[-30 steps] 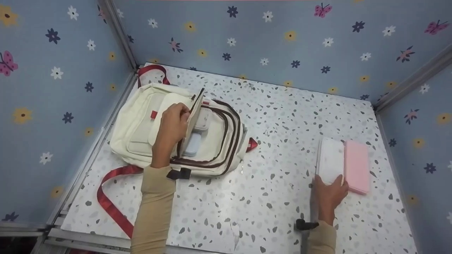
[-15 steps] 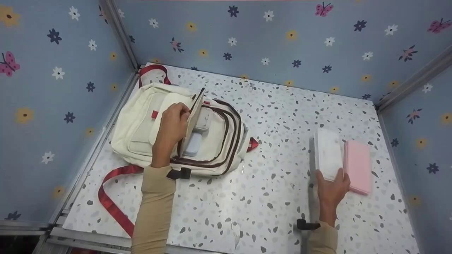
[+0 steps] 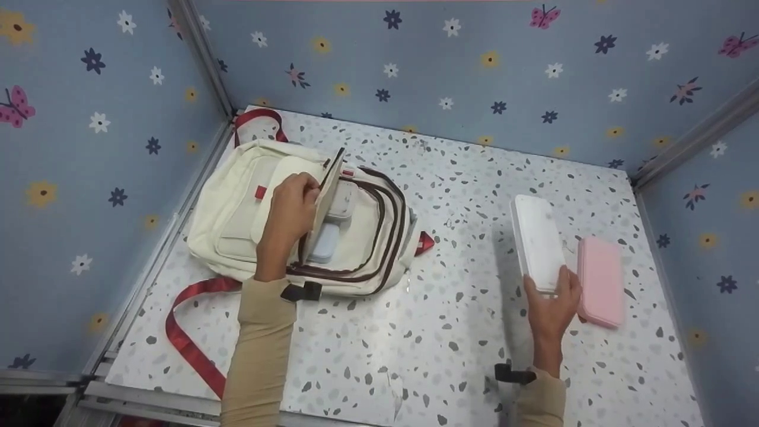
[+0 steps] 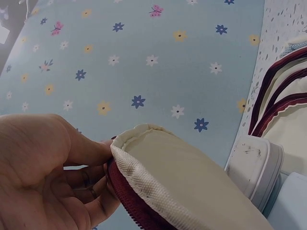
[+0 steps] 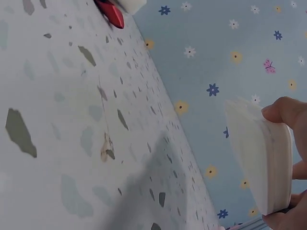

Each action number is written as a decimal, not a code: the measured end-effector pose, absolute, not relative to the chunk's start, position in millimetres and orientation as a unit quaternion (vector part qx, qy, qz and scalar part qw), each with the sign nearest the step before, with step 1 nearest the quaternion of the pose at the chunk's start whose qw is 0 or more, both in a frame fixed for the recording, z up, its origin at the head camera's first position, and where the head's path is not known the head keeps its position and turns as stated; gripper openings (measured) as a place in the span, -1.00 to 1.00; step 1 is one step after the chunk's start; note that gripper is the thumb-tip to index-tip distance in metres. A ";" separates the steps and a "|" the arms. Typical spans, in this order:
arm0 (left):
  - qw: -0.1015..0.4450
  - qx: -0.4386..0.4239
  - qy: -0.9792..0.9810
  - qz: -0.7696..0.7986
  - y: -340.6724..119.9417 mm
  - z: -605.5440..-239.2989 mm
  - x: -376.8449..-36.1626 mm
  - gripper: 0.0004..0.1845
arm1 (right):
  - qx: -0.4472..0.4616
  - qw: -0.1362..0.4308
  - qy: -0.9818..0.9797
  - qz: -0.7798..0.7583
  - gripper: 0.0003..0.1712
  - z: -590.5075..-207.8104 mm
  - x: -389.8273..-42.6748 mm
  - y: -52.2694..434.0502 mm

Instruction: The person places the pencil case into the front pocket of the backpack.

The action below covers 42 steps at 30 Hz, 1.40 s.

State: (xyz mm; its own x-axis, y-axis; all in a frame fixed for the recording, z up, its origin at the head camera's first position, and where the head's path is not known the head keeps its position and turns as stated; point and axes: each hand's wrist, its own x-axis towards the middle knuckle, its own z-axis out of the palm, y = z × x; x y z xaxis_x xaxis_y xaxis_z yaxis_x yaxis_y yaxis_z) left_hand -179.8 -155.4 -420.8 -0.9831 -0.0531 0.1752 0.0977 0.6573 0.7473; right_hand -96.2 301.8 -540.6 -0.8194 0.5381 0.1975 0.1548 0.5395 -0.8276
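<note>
A cream backpack (image 3: 237, 201) with brown zips lies on the table, its front pocket unzipped. My left hand (image 3: 289, 207) pinches the edge of the pocket flap (image 4: 177, 172) and holds it up. Inside the pocket sit a whitish box (image 3: 340, 200) and a pale blue box (image 3: 324, 242). My right hand (image 3: 551, 305) grips a long white case (image 3: 538, 240) by its near end, thumb on one side and fingers on the other. In the right wrist view the case (image 5: 261, 158) is raised off the table. A pink case (image 3: 600, 281) lies flat to the right of that hand.
Red straps (image 3: 193, 350) trail from the backpack onto the speckled table (image 3: 450, 367). Blue flowered panels (image 3: 439, 65) enclose the back and both sides. A red tab (image 3: 424, 243) sticks out at the backpack's right end.
My right hand has lifted the white case from beside the pink one and moved it a little left and away from me. My left hand keeps the flap where it was.
</note>
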 end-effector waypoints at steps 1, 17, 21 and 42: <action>0.091 -0.012 -0.906 -0.413 -155.2 -420.7 -179.8 -0.85 | -0.196 0.223 -0.849 0.437 -0.09 -539.5 -96.6 299.4; 0.104 -0.021 -0.908 -0.406 -155.8 -421.8 -180.1 -0.85 | -0.080 0.242 -0.841 0.478 -0.13 -526.2 -105.0 256.8; 0.101 -0.018 -0.908 -0.407 -155.7 -421.5 -180.0 -0.85 | -0.050 0.241 -0.843 0.478 -0.13 -523.3 -107.6 246.9; 0.094 -0.014 -0.908 -0.408 -155.0 -421.0 -180.2 -0.86 | 0.123 0.154 -0.863 0.466 -0.10 -527.5 -112.3 185.6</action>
